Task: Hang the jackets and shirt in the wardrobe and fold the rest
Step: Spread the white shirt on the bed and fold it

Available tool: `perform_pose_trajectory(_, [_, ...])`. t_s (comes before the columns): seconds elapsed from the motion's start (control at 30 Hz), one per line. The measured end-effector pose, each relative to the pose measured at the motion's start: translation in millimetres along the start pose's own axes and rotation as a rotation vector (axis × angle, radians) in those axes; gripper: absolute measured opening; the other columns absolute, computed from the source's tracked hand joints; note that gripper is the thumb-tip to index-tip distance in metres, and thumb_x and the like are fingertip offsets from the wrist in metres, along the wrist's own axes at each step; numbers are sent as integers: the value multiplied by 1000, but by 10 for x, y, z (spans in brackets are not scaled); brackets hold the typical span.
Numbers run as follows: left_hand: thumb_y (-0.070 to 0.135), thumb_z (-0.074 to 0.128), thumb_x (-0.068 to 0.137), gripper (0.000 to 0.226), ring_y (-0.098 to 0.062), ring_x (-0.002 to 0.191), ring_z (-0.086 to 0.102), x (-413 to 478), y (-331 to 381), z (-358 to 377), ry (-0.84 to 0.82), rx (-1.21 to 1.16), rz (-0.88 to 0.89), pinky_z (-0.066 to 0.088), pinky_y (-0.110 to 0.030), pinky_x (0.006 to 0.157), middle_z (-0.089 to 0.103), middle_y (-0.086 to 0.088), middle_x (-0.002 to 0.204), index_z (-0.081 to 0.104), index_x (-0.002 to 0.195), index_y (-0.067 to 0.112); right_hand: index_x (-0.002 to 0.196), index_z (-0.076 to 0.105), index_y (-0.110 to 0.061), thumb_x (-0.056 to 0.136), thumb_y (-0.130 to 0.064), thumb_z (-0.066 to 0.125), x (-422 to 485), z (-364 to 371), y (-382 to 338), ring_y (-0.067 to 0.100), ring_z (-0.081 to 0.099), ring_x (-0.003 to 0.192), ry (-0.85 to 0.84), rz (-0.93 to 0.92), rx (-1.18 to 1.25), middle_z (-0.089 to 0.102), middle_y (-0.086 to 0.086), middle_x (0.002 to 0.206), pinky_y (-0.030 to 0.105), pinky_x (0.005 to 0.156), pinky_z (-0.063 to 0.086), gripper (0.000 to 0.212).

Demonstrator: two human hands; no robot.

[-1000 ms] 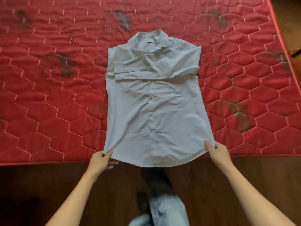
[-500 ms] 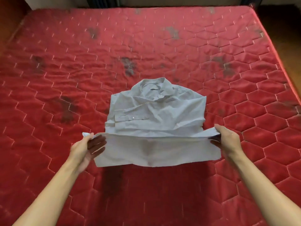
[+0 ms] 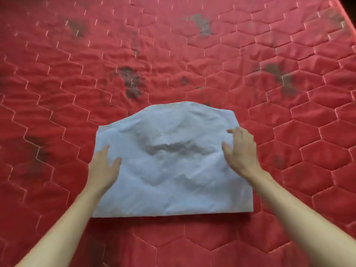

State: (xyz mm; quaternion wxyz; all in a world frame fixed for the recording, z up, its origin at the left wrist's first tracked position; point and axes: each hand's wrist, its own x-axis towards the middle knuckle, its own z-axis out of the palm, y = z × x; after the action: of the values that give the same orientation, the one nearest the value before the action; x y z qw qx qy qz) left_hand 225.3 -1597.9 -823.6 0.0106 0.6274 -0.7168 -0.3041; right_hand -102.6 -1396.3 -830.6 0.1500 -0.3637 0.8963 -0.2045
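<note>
Shirt (image 3: 173, 170) laid folded on mattress (image 3: 289, 132), well clear of right edge. Left grip (image 3: 104, 168) and right grip (image 3: 240, 153) spread open, nothing held, over shirt's side edges. Risk: creases pressed in, layers skewed by uneven smoothing.

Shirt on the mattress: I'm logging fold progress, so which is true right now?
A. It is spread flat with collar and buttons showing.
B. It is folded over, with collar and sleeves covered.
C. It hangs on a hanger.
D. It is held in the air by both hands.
B: the shirt lies on the red mattress as a plain doubled panel, no collar or buttons showing, with the left hand and right hand open-fingered at its sides.
</note>
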Motion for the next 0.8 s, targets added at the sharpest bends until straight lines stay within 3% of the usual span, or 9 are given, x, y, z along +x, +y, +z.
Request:
perform_pose_trajectory(0.07, [11,56,97,62,-40,147,22,-200,-113,190,73,153,133,23,-53,119,20,-22,161,31,154,13,131,55,-6,81,-14,67,-199,252,-67,39,39,138,15,-147,-151,43,21,148,49,111,31,52])
perform_pose_trajectory(0.17, [15,49,98,59,-40,147,24,-407,-13,510,121,254,335,29,-55,115,17,-18,163,31,155,17,148,39,-10,85,-22,62,-381,600,-332,31,17,151,-126,-298,-186,17,16,164,49,119,19,68])
perform_pose_trajectory(0.27, [32,36,97,59,-35,147,29,-456,177,873,-3,367,549,36,-51,112,22,-15,163,34,154,16,155,25,-11,91,-40,44,-396,884,-494,28,7,153,-244,-444,-263,5,12,166,49,123,9,73])
perform_pose_trajectory(0.33, [39,32,97,62,-33,147,29,-486,248,1074,-82,413,583,38,-50,111,22,-14,164,32,155,18,156,22,-12,91,-47,31,-353,975,-428,29,6,153,-296,-412,-292,4,12,166,50,123,6,75])
perform_pose_trajectory(0.47, [56,25,96,74,-28,152,19,-502,131,1208,-107,499,466,31,-52,114,11,-8,167,16,159,19,159,14,-19,96,-56,28,-342,860,55,25,1,154,-295,-334,-340,-1,9,166,43,120,-3,75])
perform_pose_trajectory(0.63, [70,11,93,83,-21,154,-4,-387,-330,898,-70,550,257,9,-53,121,-9,-3,167,-3,159,21,159,5,-21,95,-63,19,-442,515,705,23,0,154,-213,-136,-356,-3,8,166,41,122,0,77])
perform_pose_trajectory(0.7, [64,24,99,79,-27,154,0,-357,-455,762,-16,522,151,11,-56,120,-2,-9,167,5,159,17,159,3,-20,96,-63,21,-572,419,789,24,-4,154,-180,0,-278,-7,8,166,45,122,4,78])
perform_pose_trajectory(0.8, [45,46,100,70,-43,147,19,-340,-543,632,129,409,17,21,-63,115,18,-26,160,25,155,7,155,22,-10,97,-54,39,-809,314,665,36,21,147,-41,263,-92,21,19,160,49,116,24,75])
